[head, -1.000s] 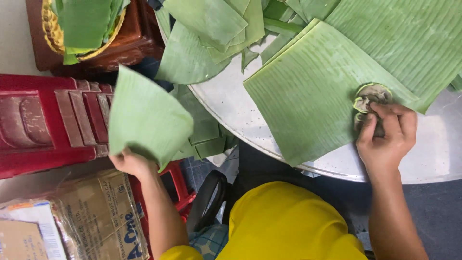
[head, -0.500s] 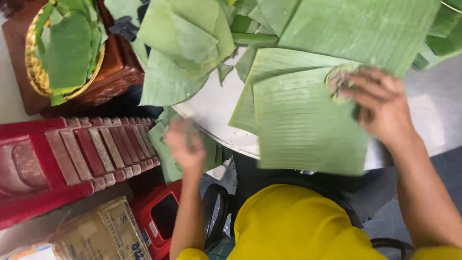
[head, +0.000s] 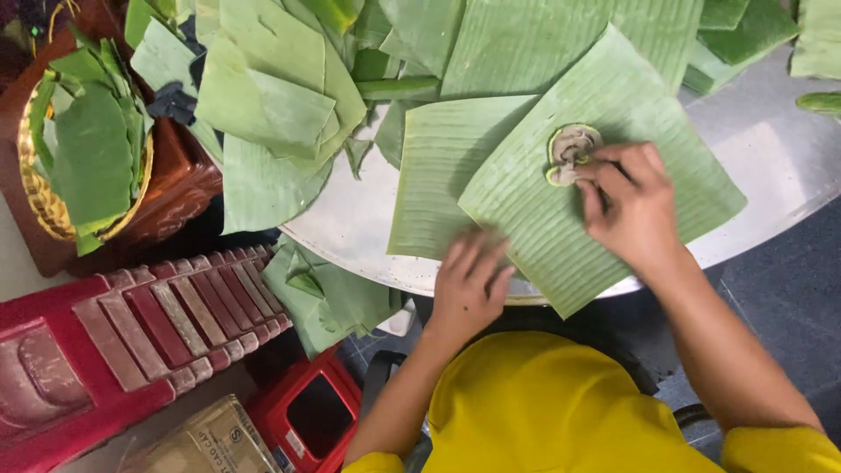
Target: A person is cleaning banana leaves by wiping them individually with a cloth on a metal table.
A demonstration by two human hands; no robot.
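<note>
The right hand reaches forward over the round metal table, palm down, wrist bent slightly inward, its fingertips pressed together on a small round disc that lies flat on the top banana leaf sheet. The disc sits just ahead of and to the left of those fingertips, partly covered by them; whether it is pinched or only held down cannot be told. The left hand lies nearer the body and to the left of the right hand, fingers spread and flat, pressing the near corner of the same sheet where it meets the table's rim. Both forearms come up from a yellow shirt. One disc is in view. Under the grip two squared leaf sheets overlap, the top one turned like a diamond, the second leaf sheet showing just left of the left hand. Beyond the fingertips lie more cut leaves, too overlapped to count surely. Well to the left of both hands stands one woven basket filled with leaf pieces, on a brown wooden stand. Below it sit one large red plastic stool and one smaller red stool, with one cardboard box beside them.
</note>
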